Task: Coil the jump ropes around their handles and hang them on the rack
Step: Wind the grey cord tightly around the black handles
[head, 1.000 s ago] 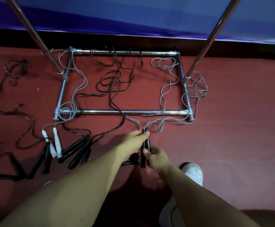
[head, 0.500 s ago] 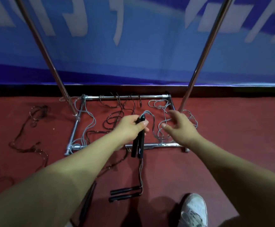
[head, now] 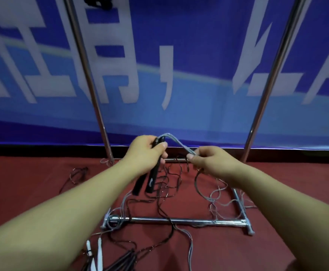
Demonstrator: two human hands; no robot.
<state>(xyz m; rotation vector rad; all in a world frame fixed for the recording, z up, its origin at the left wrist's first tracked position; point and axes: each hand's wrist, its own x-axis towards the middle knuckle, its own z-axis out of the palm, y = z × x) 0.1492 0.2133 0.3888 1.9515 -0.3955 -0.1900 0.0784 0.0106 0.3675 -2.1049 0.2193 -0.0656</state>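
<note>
My left hand (head: 147,153) grips two black jump-rope handles (head: 149,182) side by side, their lower ends hanging below my fist. A grey rope (head: 176,142) leaves the handles' top and arcs right into my right hand (head: 206,161), which pinches it between thumb and fingers. Below that hand the rope drops to the floor in loose loops (head: 216,194). Both hands are raised in front of the chrome rack, whose base frame (head: 179,220) lies on the red floor and whose two uprights (head: 90,83) rise to either side.
Black and grey ropes (head: 165,184) lie tangled across the rack base. More handles, black and white (head: 101,257), lie on the floor at the bottom left. A dark rope (head: 77,173) lies left of the rack. A blue banner covers the wall behind.
The view has tilted up as the hands rose. My right hand, open half a second ago, has taken hold of the grey rope beside the handles held in my left hand.
</note>
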